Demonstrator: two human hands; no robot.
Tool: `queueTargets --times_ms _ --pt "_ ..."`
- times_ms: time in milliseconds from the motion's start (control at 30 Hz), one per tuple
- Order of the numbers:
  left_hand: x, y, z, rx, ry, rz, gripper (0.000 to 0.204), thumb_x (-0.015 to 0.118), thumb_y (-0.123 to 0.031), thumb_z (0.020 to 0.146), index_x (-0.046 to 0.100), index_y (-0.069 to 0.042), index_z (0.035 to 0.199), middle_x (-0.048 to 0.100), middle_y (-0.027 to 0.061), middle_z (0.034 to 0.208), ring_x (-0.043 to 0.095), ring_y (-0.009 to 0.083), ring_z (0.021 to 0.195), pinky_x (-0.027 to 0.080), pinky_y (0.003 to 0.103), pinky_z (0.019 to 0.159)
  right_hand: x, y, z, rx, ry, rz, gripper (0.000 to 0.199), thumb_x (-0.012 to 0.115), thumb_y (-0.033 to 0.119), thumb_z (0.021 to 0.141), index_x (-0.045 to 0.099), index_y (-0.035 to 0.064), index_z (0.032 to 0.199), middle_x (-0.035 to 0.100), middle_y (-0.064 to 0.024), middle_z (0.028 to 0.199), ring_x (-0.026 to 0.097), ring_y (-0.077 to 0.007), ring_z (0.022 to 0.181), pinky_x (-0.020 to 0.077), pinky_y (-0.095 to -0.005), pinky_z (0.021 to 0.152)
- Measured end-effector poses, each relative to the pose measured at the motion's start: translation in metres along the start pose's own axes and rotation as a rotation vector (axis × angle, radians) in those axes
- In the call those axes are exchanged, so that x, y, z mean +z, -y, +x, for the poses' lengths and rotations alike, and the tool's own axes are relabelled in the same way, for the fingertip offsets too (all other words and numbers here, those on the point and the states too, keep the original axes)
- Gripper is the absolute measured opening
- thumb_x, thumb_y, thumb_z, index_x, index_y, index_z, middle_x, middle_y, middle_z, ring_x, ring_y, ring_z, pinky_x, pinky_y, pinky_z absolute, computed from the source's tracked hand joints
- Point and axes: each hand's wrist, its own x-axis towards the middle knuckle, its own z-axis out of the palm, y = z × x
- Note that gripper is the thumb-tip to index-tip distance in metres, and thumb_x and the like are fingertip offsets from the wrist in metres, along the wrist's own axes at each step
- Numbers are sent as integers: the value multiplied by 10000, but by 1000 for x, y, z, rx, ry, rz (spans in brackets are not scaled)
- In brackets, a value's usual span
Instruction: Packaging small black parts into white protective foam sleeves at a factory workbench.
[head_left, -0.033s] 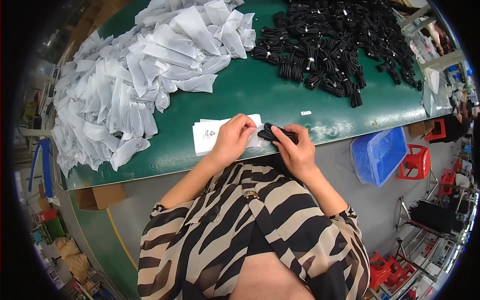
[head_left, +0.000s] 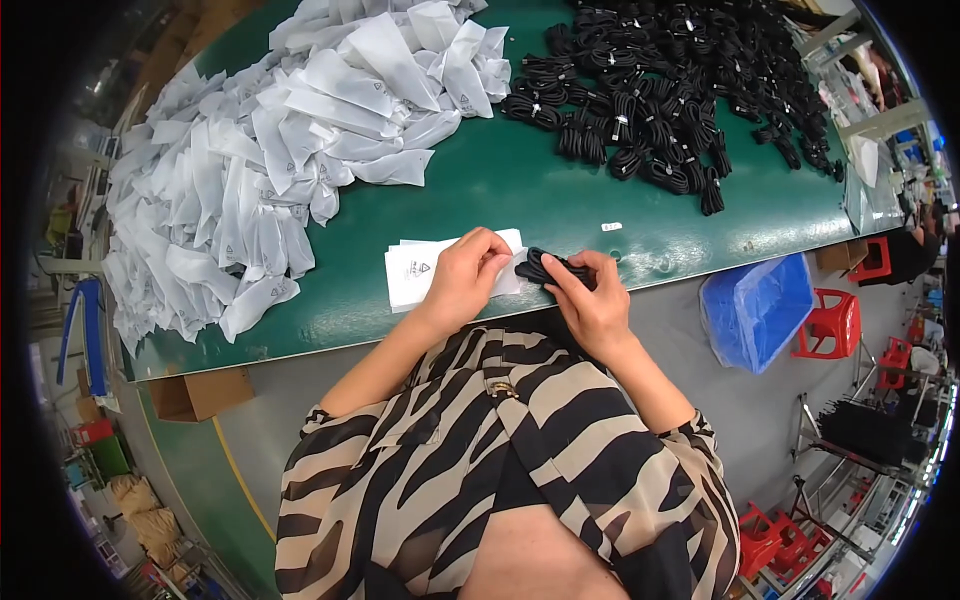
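Note:
A small stack of white printed bags (head_left: 406,272) lies at the near edge of the green table. Over its right part is my left hand (head_left: 466,275), thumb and forefinger pinched at the mouth of the top bag. Just right of it, my right hand (head_left: 594,297) grips a coiled bundle of black cable (head_left: 533,266), whose left end is right at the bag's mouth. The bag's edge between my left fingertips is partly hidden.
A large heap of filled white bags (head_left: 290,130) covers the table's left side. Many coiled black cables (head_left: 650,110) are piled at the back right. A small white label (head_left: 611,227) lies on the green table (head_left: 470,190). Beyond the near edge stands a blue lined bin (head_left: 760,310).

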Motion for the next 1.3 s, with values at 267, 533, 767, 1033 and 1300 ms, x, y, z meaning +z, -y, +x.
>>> queueTargets --times_ms 267,533,767,1033,1300 --pt "-2 -16 0 161 49 48 50 624 26 883 585 1 900 591 79 872 557 161 714 452 276 629 -4 -6 8 28 154 249 366 803 60 749 708 99 1101 582 -91 925 589 -191 697 493 -297 586" --pt "-11 -36 11 400 -6 139 96 635 42 811 565 -11 851 601 115 906 559 300 827 455 368 737 3 2 13 354 104 607 314 772 -27 782 572 14 1021 582 -134 1126 593 -146 926 500 -243 681" --pt "-33 -41 19 247 -87 100 69 632 8 839 577 -26 862 616 88 938 564 225 852 445 329 737 -5 -4 47 -141 37 565 254 806 -3 749 646 17 945 599 -153 1125 622 -245 923 525 -315 714" --pt "-40 -58 23 191 -36 -48 66 631 13 851 576 -14 876 612 82 970 575 199 878 471 307 758 5 11 63 75 54 617 298 812 39 758 600 20 966 586 -185 1215 590 -185 831 515 -272 709" --pt "-156 -20 73 -60 -419 -492 186 588 -132 972 630 -16 1111 591 48 1112 553 115 911 458 260 776 5 -92 135 64 -89 -41 379 531 -127 793 677 69 1082 626 -97 1173 620 -257 850 518 -321 717"
